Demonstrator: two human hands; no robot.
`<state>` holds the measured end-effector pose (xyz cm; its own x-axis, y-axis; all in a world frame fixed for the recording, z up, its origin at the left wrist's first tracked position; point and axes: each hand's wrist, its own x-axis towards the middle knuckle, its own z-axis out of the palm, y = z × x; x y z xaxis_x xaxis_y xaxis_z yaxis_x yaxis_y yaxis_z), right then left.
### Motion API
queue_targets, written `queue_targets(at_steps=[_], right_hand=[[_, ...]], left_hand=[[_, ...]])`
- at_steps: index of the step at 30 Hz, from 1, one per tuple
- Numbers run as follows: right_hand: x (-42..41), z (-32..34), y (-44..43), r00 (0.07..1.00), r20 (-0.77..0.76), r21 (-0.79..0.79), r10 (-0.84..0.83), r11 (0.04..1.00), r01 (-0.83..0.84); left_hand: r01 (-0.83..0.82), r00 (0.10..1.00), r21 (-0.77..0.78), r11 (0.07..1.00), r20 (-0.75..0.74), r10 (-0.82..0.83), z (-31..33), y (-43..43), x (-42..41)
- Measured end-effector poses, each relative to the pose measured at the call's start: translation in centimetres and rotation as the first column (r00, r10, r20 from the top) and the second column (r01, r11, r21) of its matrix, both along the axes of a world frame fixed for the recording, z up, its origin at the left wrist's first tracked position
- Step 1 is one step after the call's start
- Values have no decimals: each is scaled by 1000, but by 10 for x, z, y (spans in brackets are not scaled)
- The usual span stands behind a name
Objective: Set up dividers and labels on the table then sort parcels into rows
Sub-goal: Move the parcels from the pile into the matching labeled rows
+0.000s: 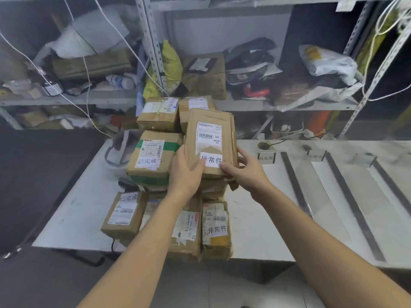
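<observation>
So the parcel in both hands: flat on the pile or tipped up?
Tipped up: left hand and right hand grip the parcel at its near end, label facing the camera.

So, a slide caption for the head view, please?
Left hand and right hand hold a brown parcel over the pile beside table dividers.

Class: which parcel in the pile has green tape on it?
The box just left of the held parcel; it has green bands, while the others show plain brown wrapping.
</observation>
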<state>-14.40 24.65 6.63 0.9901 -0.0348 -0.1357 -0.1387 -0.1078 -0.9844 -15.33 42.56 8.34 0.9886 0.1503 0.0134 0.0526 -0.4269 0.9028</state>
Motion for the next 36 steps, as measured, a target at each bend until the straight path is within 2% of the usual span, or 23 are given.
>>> queue_targets(at_steps=[6,11,21,29,32,36], right_hand=[[-41,28,-26,990,16,-10,-142,990,142],[-87,38,-86,962,44,-32,-270,962,271],[-215,38,-287,873,69,-74,-483,870,487],[-303,46,-483,861,40,-141,-506,851,507],[-316,49,-543,856,28,-204,-516,835,510],[-311,46,-610,849,-14,-214,-529,831,514]], left_hand=[[142,987,3,990,82,-141,20,-14,-13],[304,951,-89,949,90,-296,28,-75,-36],[543,839,-127,830,116,-532,36,-285,-128],[599,800,-172,782,83,-594,34,-483,-203],[609,792,-178,773,76,-606,30,-543,-212],[626,778,-176,760,70,-625,21,-608,-209]])
